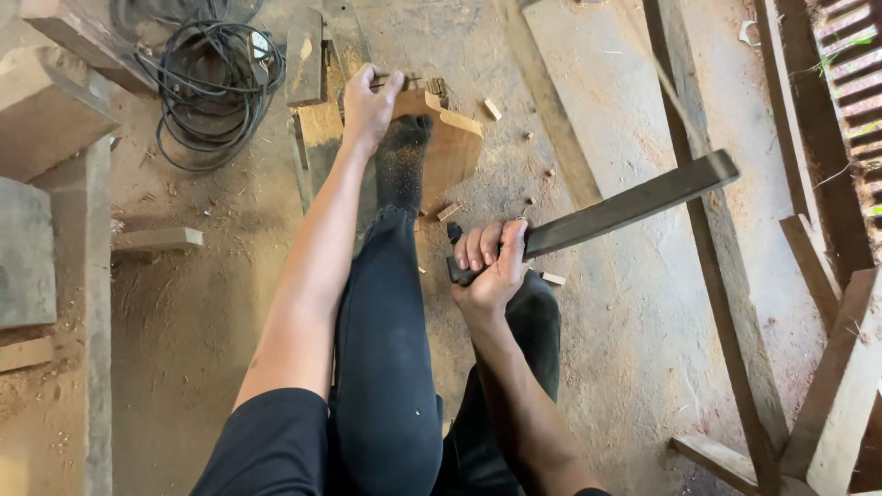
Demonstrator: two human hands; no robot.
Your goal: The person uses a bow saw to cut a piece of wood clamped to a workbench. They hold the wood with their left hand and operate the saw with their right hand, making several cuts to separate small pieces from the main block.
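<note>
On my far left I see stacked timber beams (41, 184), and beyond them a coil of black cable (207, 78) lying on the sawdust-covered floor (184, 331). My left hand (369, 106) reaches forward, fingers curled over the top edge of a curved wooden block (450, 138) that stands upright, with my foot in a dusty black sock (402, 165) pressed against its near face. Small wood chips (493, 110) lie scattered about the block. My right hand (491, 262) is wrapped tight round the handle of a machete (634, 204), its dark blade raised and pointing right. Further right, loose planks (827, 386) lean near a slatted wall.
</note>
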